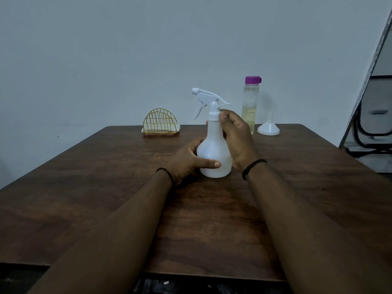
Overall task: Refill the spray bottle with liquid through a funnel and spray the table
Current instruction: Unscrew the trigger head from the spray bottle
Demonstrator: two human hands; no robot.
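A white spray bottle (214, 153) with a trigger head stands upright in the middle of the dark wooden table (106, 187). My left hand (188, 162) grips its wide lower body, thumb across the front. My right hand (235, 136) is curled round the bottle's neck just under the spray head. Behind it stands a clear bottle (250, 105) with a purple cap, about half full of pale yellow liquid. A white funnel (268, 128) rests upside down on the table to the right of that bottle.
A gold wire napkin holder (160, 124) sits at the table's far edge, left of the spray bottle. A wall rises behind the table. A slanted board and a black metal frame (369, 124) stand at the right.
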